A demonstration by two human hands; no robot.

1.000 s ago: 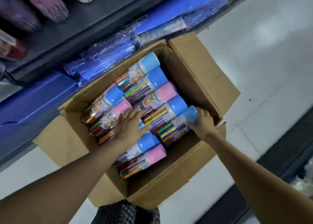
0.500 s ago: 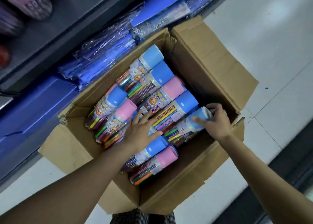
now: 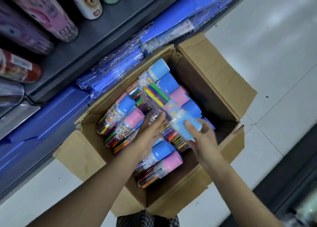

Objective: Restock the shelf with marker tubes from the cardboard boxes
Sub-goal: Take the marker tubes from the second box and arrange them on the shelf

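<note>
An open cardboard box [image 3: 214,82] on the floor holds several clear marker tubes with blue and pink caps, such as a pink-capped one [image 3: 133,120]. My right hand [image 3: 200,137] grips a light-blue-capped marker tube [image 3: 171,110] by its cap end and holds it lifted above the others, tilted up to the left. My left hand [image 3: 149,132] touches that tube's clear middle with its fingertips, fingers nearly straight. The dark shelf [image 3: 96,36] runs across the upper left, above the box.
Tall printed cylinders [image 3: 51,20] lie on the shelf. Blue plastic-wrapped packs [image 3: 116,68] sit on the lower level behind the box. Box flaps stand open on the right and front. White tiled floor [image 3: 274,55] lies to the right, a dark strip at the far right.
My right hand has lifted the blue-capped tube out of the stack and tilted it upward. My left hand left the tubes in the box and rose to touch the lifted one.
</note>
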